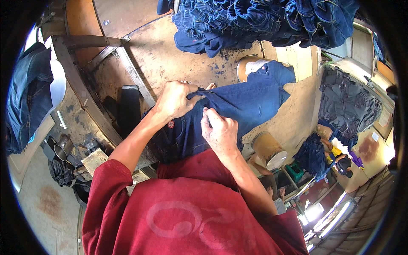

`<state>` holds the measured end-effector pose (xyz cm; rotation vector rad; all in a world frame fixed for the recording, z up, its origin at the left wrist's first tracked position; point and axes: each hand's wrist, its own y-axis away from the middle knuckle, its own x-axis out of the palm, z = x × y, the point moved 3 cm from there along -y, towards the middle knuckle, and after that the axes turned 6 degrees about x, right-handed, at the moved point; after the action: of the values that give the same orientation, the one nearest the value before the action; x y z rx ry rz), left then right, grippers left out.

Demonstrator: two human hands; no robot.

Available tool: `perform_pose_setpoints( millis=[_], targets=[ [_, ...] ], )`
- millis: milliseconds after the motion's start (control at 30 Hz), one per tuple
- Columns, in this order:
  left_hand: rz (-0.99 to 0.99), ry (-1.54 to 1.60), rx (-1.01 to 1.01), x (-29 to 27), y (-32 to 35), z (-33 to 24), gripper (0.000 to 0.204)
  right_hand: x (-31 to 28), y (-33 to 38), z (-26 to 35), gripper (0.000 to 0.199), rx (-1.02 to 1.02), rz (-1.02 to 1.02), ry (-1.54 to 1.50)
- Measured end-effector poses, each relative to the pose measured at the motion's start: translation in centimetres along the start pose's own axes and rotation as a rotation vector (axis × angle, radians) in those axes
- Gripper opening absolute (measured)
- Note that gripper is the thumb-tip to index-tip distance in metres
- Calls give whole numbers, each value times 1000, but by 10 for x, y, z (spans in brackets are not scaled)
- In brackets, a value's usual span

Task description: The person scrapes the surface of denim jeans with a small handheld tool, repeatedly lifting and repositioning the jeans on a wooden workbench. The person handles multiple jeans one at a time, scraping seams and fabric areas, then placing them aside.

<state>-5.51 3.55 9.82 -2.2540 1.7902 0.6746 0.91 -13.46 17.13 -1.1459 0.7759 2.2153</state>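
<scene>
A dark blue denim garment (242,104) lies spread in front of me over a worn brown work surface (170,55). My left hand (175,101) is closed around a fold of the denim at its near left edge. Beside it, my right hand (219,131) pinches the same cloth with thumb and fingers, a little lower and to the right. Both forearms come up out of red sleeves (187,212).
A large heap of folded blue denim (263,19) sits at the far edge. More denim hangs at the left (25,97) and a dark pile lies at the right (346,104). A brown cylinder (268,148) stands near my right elbow. A person in yellow (338,157) sits further right.
</scene>
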Motion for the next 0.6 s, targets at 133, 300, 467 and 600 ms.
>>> perform_pose_setpoints(
  millis=[133,300,467,600],
  targets=[
    [2,-12,-24,-1,-1,0,21,-7,7,-7,8,86,26,-207],
    [-32,-13,-43,-1,-3,-2,19,-3,21,0,8,16,18,-61],
    [-14,-4,-86,-1,-3,-5,21,-4,23,-2,8,30,21,-86],
    [18,-61,-86,0,-3,-5,24,-3,20,-3,7,27,-6,-110]
  ],
)
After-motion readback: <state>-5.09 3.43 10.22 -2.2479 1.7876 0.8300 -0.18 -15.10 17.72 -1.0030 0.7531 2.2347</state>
